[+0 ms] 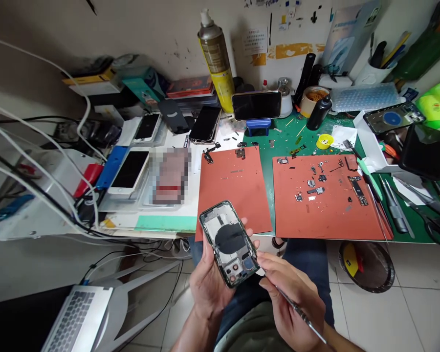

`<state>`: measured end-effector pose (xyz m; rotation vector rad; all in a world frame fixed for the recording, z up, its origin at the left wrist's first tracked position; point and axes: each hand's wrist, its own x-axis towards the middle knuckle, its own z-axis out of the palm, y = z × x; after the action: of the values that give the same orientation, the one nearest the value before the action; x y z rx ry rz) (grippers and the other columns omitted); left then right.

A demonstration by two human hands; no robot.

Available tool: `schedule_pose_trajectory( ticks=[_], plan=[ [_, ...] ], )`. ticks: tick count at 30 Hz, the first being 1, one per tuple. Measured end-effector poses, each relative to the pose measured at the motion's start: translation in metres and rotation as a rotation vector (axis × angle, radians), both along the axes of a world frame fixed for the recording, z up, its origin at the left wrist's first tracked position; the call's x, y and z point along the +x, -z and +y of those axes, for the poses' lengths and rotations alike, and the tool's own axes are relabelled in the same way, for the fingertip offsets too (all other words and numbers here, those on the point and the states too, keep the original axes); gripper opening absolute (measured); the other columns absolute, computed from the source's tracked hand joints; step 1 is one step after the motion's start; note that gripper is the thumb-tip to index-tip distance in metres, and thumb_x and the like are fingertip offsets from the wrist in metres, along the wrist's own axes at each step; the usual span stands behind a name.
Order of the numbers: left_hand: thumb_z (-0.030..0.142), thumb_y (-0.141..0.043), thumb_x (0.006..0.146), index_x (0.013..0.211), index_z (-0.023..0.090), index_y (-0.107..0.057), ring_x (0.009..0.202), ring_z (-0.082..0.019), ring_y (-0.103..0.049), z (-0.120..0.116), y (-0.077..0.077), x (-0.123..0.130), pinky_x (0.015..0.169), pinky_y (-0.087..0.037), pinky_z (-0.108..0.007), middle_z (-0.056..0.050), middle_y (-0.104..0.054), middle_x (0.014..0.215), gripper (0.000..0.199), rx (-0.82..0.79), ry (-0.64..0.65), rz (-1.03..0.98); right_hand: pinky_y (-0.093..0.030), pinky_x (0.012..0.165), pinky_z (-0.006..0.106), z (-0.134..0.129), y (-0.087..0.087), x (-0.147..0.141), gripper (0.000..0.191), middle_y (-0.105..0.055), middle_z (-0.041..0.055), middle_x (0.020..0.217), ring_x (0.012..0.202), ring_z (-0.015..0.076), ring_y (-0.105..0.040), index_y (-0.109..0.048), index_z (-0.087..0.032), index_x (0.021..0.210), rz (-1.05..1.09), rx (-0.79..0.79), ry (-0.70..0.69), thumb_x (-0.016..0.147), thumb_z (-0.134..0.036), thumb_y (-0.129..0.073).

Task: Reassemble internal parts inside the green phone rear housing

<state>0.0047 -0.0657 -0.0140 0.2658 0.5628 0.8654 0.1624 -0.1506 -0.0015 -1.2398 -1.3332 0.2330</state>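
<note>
An opened phone housing (229,242), its inner side facing up, is tilted in my left hand (209,276), whose fingers wrap round it from below. My right hand (297,293) is closed on a thin metal tool (297,309). The tool's tip is at the housing's lower right edge, partly hidden by my fingers. Beyond the housing lies an orange mat (234,188) with a few small phone parts near its top. To the right a second orange mat (297,220) holds several tiny parts and a narrow circuit board (358,190).
A phone (256,105) stands on a blue holder behind the mats, beside a spray can (218,63). Tweezers (394,205) and black scissors (434,222) lie at the right. A white phone (129,170) lies left. Below are a bin (366,269) and a laptop (73,318).
</note>
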Motion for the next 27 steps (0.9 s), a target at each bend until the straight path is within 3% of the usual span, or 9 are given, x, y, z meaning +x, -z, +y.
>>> schedule_pose_trajectory(
  ticks=[3, 5, 9, 12, 14, 17, 20, 27],
  plan=[
    [0.056, -0.035, 0.115, 0.158, 0.025, -0.062, 0.133, -0.035, -0.074, 0.005, -0.003, 0.001, 0.124, -0.050, -0.058, -0.012, -0.072, 0.151, 0.059, 0.004, 0.084, -0.127, -0.072, 0.097, 0.036, 0.002, -0.009, -0.001, 0.038, -0.086, 0.0117, 0.110, 0.113, 0.0270, -0.083, -0.065, -0.016, 0.136, -0.118, 0.044, 0.028, 0.100, -0.004, -0.066],
    [0.053, -0.028, 0.116, 0.154, 0.023, -0.066, 0.135, -0.032, -0.073, 0.008, -0.006, 0.003, 0.124, -0.051, -0.052, -0.010, -0.071, 0.153, 0.061, 0.004, 0.082, -0.172, -0.072, 0.095, 0.034, 0.004, -0.016, -0.002, 0.032, -0.087, 0.0097, 0.109, 0.111, 0.0260, -0.084, -0.066, -0.018, 0.132, -0.152, 0.039, 0.077, 0.102, -0.007, -0.065],
    [0.055, -0.022, 0.117, 0.157, 0.020, -0.063, 0.135, -0.028, -0.072, 0.011, -0.011, 0.006, 0.128, -0.046, -0.049, -0.012, -0.073, 0.150, 0.066, -0.022, 0.099, -0.164, -0.072, 0.094, 0.034, 0.005, -0.026, -0.003, 0.022, -0.087, 0.0098, 0.110, 0.114, 0.0253, -0.083, -0.068, -0.018, 0.121, -0.249, 0.053, 0.143, 0.103, -0.007, -0.065],
    [0.057, -0.020, 0.116, 0.158, 0.019, -0.060, 0.133, -0.029, -0.074, 0.012, -0.014, 0.007, 0.130, -0.043, -0.052, -0.014, -0.074, 0.147, 0.070, -0.007, 0.143, -0.146, -0.072, 0.095, 0.036, 0.004, -0.025, -0.003, 0.021, -0.087, 0.0104, 0.111, 0.117, 0.0266, -0.081, -0.068, -0.017, 0.118, -0.298, 0.075, 0.126, 0.102, -0.005, -0.065],
    [0.055, -0.017, 0.117, 0.160, 0.019, -0.058, 0.136, -0.027, -0.072, 0.013, -0.015, 0.008, 0.131, -0.042, -0.051, -0.014, -0.071, 0.151, 0.070, 0.023, 0.106, -0.146, -0.073, 0.096, 0.036, 0.004, -0.021, -0.004, 0.022, -0.087, 0.0105, 0.112, 0.120, 0.0280, -0.080, -0.069, -0.017, 0.117, -0.314, 0.093, 0.125, 0.099, -0.004, -0.069],
    [0.052, -0.013, 0.118, 0.162, 0.018, -0.055, 0.135, -0.023, -0.072, 0.015, -0.017, 0.010, 0.126, -0.048, -0.046, -0.015, -0.070, 0.153, 0.070, 0.042, 0.073, -0.143, -0.073, 0.096, 0.037, 0.005, -0.017, -0.005, 0.018, -0.086, 0.0131, 0.114, 0.125, 0.0308, -0.077, -0.070, -0.015, 0.113, -0.357, 0.152, 0.130, 0.098, -0.006, -0.068],
    [0.050, -0.013, 0.118, 0.163, 0.017, -0.053, 0.126, -0.021, -0.076, 0.018, -0.020, 0.013, 0.114, -0.058, -0.038, -0.016, -0.075, 0.142, 0.069, 0.010, 0.125, -0.149, -0.073, 0.095, 0.037, 0.008, -0.019, -0.004, 0.015, -0.087, 0.0114, 0.112, 0.125, 0.0299, -0.077, -0.071, -0.017, 0.107, -0.386, 0.181, 0.156, 0.099, -0.005, -0.066],
    [0.038, -0.018, 0.119, 0.170, 0.024, -0.043, 0.125, -0.016, -0.077, 0.023, -0.026, 0.020, 0.113, -0.058, -0.031, -0.010, -0.081, 0.132, 0.058, -0.037, 0.109, -0.147, -0.072, 0.100, 0.035, 0.010, -0.026, 0.004, 0.011, -0.087, 0.0081, 0.108, 0.126, 0.0285, -0.078, -0.073, -0.019, 0.099, -0.402, 0.222, 0.113, 0.096, -0.009, -0.074]
  ],
)
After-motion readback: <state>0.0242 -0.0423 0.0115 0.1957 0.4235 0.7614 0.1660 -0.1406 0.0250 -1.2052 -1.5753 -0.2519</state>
